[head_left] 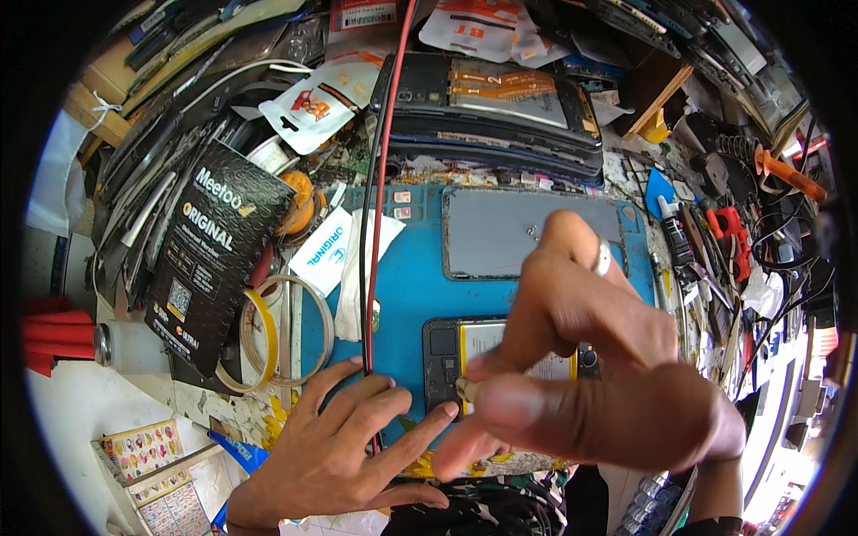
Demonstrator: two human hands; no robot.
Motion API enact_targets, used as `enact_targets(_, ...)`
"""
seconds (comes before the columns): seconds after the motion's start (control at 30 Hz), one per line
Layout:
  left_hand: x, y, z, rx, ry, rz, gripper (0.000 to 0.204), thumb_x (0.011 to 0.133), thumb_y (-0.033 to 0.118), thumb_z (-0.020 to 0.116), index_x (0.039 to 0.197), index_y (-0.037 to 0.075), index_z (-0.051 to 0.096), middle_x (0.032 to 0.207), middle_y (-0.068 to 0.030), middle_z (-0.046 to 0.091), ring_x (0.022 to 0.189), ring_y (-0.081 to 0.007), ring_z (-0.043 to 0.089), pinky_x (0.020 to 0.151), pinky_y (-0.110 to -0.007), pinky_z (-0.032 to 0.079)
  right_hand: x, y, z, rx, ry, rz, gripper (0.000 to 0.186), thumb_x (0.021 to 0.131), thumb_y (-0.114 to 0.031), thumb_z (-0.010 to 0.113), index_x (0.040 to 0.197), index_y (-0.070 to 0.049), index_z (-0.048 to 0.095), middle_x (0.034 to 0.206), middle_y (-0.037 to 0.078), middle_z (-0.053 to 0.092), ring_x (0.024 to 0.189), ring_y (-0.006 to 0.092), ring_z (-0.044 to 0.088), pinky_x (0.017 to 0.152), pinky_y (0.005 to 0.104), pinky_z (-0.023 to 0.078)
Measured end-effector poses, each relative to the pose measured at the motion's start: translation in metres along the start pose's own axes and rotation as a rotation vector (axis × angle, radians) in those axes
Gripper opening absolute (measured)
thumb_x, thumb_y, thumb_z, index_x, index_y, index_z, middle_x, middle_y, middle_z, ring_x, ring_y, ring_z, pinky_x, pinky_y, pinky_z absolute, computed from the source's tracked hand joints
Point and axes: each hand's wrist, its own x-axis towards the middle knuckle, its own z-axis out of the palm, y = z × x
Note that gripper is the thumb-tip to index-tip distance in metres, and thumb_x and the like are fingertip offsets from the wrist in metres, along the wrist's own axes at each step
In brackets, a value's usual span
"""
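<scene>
An opened phone (pixel 440 347) lies on a blue work mat (pixel 411 281), its silver battery with yellow edges (pixel 483 336) exposed. My left hand (pixel 344 438) rests at the mat's front with its fingers spread. Its index fingertip is at the phone's lower left corner, and other fingers lie by a black and a red cable (pixel 375 223). Above the phone, my right hand (pixel 590 375), with a ring on one finger, pinches thumb and finger together. A tiny pale bit (pixel 463 388) shows at the pinch, too small to name. This hand hides much of the phone.
Behind the phone lies a grey flat panel (pixel 496 232). Stacked phones (pixel 500 125) stand farther back. A black box (pixel 214 250), tape rolls (pixel 259 344) and white packets (pixel 322 250) crowd the left. Tools, including red pliers (pixel 735 237) and a soldering iron (pixel 786 174), are on the right.
</scene>
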Motion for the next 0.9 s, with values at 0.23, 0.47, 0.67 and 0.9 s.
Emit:
enact_targets(0.23, 0.001, 0.004, -0.002, -0.117, -0.089, -0.126, 0.066, 0.073, 0.058, 0.078, 0.119, 0.011, 0.069, 0.110, -0.0104, 0.054, 0.108, -0.0269, 0.057, 0.101, -0.052, 0.045, 0.008, -0.007, -0.002, -0.073, -0.102, 0.050, 0.028, 0.081, -0.025, 0.081, 0.093, -0.002, 0.071, 0.090, 0.007, 0.066, 0.090, 0.0212, 0.051, 0.082, 0.0338, 0.042)
enact_targets(0.47, 0.009, 0.025, -0.011, -0.024, -0.125, -0.252, 0.076, 0.066, 0.046, 0.091, 0.122, 0.003, 0.064, 0.118, -0.0147, 0.064, 0.118, -0.0350, 0.059, 0.103, -0.053, 0.042, -0.002, 0.004, 0.008, -0.073, 0.001, -0.123, 0.025, 0.075, -0.014, 0.084, 0.093, -0.001, 0.072, 0.090, 0.008, 0.066, 0.081, 0.0223, 0.052, 0.076, 0.0345, 0.042)
enact_targets(0.67, 0.009, 0.022, -0.006, -0.002, -0.090, -0.143, 0.079, 0.074, 0.058, 0.080, 0.125, 0.001, 0.063, 0.123, -0.0201, 0.061, 0.118, -0.0441, 0.055, 0.102, -0.063, 0.038, -0.008, 0.006, 0.006, -0.028, -0.063, -0.111, 0.023, 0.078, -0.003, 0.080, 0.098, -0.002, 0.070, 0.093, 0.011, 0.068, 0.076, 0.0225, 0.054, 0.066, 0.0312, 0.043)
enact_targets(0.9, 0.005, 0.027, -0.003, 0.151, -0.136, -0.123, 0.077, 0.073, 0.064, 0.077, 0.122, 0.006, 0.068, 0.122, -0.0206, 0.061, 0.121, -0.0446, 0.054, 0.104, -0.068, 0.035, -0.005, 0.011, 0.007, -0.056, 0.076, -0.234, 0.035, 0.077, -0.004, 0.081, 0.110, -0.005, 0.069, 0.088, 0.009, 0.066, 0.072, 0.0203, 0.053, 0.058, 0.0305, 0.045)
